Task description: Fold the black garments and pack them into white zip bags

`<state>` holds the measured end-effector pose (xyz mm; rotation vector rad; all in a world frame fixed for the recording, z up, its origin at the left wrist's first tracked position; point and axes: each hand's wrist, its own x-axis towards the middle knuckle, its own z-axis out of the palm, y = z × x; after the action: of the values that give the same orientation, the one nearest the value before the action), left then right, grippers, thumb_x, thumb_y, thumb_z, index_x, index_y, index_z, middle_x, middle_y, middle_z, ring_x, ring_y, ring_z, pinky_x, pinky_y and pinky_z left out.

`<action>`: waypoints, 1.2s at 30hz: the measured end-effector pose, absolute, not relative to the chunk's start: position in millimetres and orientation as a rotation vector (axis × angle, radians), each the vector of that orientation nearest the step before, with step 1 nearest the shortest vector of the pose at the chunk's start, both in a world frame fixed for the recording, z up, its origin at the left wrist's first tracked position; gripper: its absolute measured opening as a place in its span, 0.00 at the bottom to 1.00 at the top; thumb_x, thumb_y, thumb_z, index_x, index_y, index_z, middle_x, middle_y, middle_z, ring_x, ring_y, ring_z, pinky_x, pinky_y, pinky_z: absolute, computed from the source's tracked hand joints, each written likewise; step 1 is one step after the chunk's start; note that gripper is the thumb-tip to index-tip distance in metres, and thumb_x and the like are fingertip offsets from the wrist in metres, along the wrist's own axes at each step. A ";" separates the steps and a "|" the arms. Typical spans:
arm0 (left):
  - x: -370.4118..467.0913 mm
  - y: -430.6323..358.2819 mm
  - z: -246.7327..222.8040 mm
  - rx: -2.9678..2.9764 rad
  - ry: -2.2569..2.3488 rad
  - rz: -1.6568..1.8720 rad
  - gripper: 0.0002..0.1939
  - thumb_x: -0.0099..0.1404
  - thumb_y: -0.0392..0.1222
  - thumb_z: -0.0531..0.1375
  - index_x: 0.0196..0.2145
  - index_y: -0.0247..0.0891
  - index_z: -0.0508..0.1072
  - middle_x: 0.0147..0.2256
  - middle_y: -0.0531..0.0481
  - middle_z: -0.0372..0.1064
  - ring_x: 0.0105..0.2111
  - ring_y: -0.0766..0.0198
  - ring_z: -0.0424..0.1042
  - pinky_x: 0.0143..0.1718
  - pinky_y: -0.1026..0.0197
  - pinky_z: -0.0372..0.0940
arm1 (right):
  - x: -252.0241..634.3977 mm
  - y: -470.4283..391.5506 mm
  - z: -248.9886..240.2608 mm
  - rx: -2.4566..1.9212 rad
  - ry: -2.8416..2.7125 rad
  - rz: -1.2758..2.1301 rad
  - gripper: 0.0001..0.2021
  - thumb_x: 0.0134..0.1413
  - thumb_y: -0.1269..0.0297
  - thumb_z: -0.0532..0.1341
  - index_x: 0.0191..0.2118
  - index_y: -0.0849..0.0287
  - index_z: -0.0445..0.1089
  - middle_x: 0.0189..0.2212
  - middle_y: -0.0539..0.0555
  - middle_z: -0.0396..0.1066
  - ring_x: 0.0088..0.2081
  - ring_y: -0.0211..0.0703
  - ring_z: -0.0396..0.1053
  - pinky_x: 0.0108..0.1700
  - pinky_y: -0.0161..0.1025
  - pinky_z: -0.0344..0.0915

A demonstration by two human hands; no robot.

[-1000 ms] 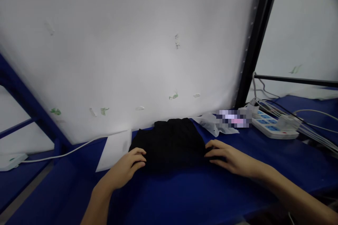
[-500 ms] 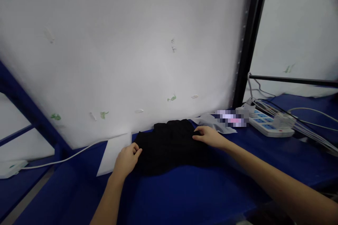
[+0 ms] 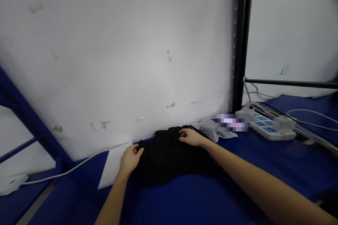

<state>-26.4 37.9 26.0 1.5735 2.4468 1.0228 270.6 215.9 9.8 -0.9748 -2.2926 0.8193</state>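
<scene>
A dark, crumpled piece of black cloth, likely a garment, lies spread on the blue tabletop near the wall. At its left edge my left hand is closed, thumb and fingers pinching the fabric. My right hand sits over the upper right part of the cloth, its fingertips bent and closed on the black material. Folds are hard to make out in the dark fabric. A white sheet lies beside my left hand.
Behind the cloth stands a white wall panel. To the right are a clear plastic bag, a blurred-out item and a white power strip with plugs and cables. A white cable runs along the left.
My right hand has moved left, from the right side of the cloth to farther in over it. My left hand remains at the left edge. The camera view has shifted slightly.
</scene>
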 end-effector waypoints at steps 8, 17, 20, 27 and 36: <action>-32.0 34.1 34.8 1.626 2.104 1.294 0.14 0.62 0.47 0.55 0.40 0.37 0.74 0.42 0.44 0.76 0.44 0.55 0.74 0.48 0.54 0.66 | 280.7 209.3 30.0 -0.730 -2.279 0.676 0.11 0.49 0.73 0.56 0.39 0.57 0.71 0.41 0.55 0.74 0.43 0.45 0.71 0.50 0.44 0.65; -33.1 -42.2 64.3 1.932 1.826 0.817 0.03 0.58 0.39 0.61 0.31 0.43 0.76 0.52 0.50 0.70 0.54 0.54 0.68 0.61 0.49 0.58 | 355.0 135.2 21.1 -0.381 -2.722 0.317 0.12 0.46 0.77 0.57 0.37 0.56 0.69 0.35 0.53 0.71 0.40 0.46 0.68 0.49 0.48 0.59; -26.6 -51.0 60.1 2.008 1.881 0.650 0.05 0.60 0.40 0.61 0.36 0.44 0.75 0.53 0.49 0.68 0.55 0.54 0.67 0.61 0.46 0.58 | 348.4 129.0 26.0 -0.483 -2.714 0.318 0.20 0.57 0.66 0.59 0.55 0.56 0.66 0.36 0.54 0.72 0.37 0.47 0.69 0.49 0.50 0.60; -33.4 -45.6 45.3 2.133 1.955 0.526 0.22 0.62 0.37 0.56 0.54 0.48 0.69 0.60 0.47 0.60 0.62 0.53 0.59 0.65 0.44 0.53 | 336.0 143.8 15.1 -0.482 -2.630 0.172 0.17 0.59 0.53 0.61 0.49 0.54 0.77 0.51 0.62 0.67 0.53 0.58 0.63 0.53 0.55 0.61; -35.7 -37.8 39.1 2.059 1.933 0.658 0.15 0.66 0.45 0.55 0.48 0.46 0.73 0.53 0.49 0.69 0.54 0.56 0.68 0.59 0.49 0.61 | 348.5 151.2 -5.1 -0.511 -2.655 0.450 0.19 0.62 0.54 0.58 0.54 0.53 0.74 0.54 0.57 0.71 0.54 0.56 0.68 0.57 0.54 0.61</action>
<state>-35.7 -37.8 39.1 2.0594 1.9328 0.6577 348.5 151.2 -5.1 -0.5114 -2.6546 0.4498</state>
